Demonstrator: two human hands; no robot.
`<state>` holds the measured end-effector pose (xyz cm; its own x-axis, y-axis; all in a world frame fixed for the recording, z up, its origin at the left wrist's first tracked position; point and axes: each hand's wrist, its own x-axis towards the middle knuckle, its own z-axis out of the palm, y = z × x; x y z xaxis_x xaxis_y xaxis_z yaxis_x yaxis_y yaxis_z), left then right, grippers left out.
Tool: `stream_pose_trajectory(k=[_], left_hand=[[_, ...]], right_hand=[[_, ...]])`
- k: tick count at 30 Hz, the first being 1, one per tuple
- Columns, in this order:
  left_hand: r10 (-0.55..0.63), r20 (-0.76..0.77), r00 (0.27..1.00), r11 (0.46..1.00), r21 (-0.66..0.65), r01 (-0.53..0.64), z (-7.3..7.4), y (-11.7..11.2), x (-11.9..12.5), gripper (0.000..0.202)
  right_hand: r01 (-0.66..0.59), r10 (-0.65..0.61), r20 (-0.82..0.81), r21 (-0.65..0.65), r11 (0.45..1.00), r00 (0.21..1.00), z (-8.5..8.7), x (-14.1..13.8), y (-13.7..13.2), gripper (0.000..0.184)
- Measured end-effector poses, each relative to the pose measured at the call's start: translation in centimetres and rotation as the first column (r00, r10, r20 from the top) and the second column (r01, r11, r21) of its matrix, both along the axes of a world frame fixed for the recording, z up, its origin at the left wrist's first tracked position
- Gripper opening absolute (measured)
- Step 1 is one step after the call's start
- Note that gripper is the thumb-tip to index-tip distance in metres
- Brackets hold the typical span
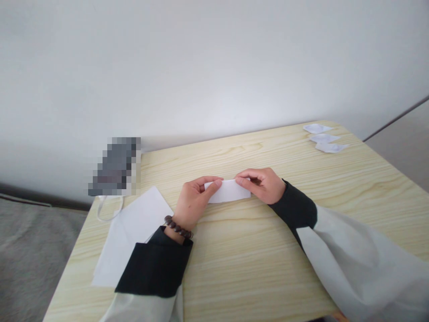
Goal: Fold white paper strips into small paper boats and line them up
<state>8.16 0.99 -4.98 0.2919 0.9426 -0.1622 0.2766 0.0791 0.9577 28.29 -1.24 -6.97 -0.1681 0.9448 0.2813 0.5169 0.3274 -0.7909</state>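
Observation:
A small folded white paper [229, 191] is held level just above or on the wooden table, its long edge running left to right. My left hand [196, 197] pinches its left end, thumb on the near face and fingers behind. At the right end, my right hand [263, 184] pinches the upper corner between thumb and fingers. The paper's outer ends are partly hidden by my fingers. White sheets of paper [124, 250] lie under and beside my left forearm.
Several small folded white paper pieces [323, 138] lie at the table's far right corner. A blurred-out dark object [115, 165] stands at the far left, with a white cable [100, 214] looping near it. The wall borders the back edge of the table [251, 268].

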Motion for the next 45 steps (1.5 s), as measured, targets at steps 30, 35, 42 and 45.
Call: stream_pose_trajectory(k=[30,35,42,45], left_hand=[[0.017,-0.173,0.985,0.984,0.177,0.014,0.3,-0.9,0.9,0.029],[0.009,-0.187,0.982,0.977,0.210,0.031,0.3,-1.2,1.1,0.026],[0.018,-0.205,0.979,0.977,0.212,0.026,0.6,-1.0,0.8,0.027],[0.021,-0.202,0.979,0.978,0.208,0.022,0.5,-0.6,0.3,0.030]], right_hand=[[-0.084,0.063,0.097,0.230,0.969,0.993,0.4,-1.4,-0.3,0.011],[-0.081,0.049,0.128,0.257,0.963,0.991,0.3,-1.8,-0.5,0.011],[-0.135,0.094,0.182,0.232,0.963,0.979,0.4,-1.1,-0.2,0.005],[-0.164,0.133,0.164,0.197,0.967,0.977,0.4,-0.2,0.2,0.006]])
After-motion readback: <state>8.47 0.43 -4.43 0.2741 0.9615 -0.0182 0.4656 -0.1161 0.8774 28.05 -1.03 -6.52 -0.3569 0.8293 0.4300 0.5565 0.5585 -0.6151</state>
